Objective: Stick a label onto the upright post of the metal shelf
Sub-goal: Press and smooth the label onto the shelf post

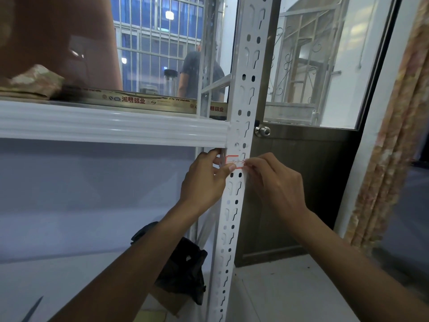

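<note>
White label [234, 161] with a red border sat on the front face of the white perforated post [251, 66], just below where the white shelf beam [111, 126] joined the post. Label lay across the post face, some handwriting on it, too small to read. Left hand [204, 182] came in from the left of the post, thumb [228, 169] pressed on the label's lower left corner, other fingers curled round the post's left edge, so it was holding label against post. Right hand [276, 180] came in from the right of the post, fingers bunched narrow, fingertips [249, 165] pinching the label's right end at the post's right edge. Could not tell whether the label was fully stuck down. Both forearms bare. Round metal door knob [262, 131] just right of the post, above the label, on a dark brown door [301, 182]. Patterned curtain [394, 135] far right of the post. Black bag [185, 270] low, just left of the post. Gold strip with printed characters [148, 101] lay on the shelf left of the post, above the beam. 1 person [199, 73] visible in the window glass left of the post.
</note>
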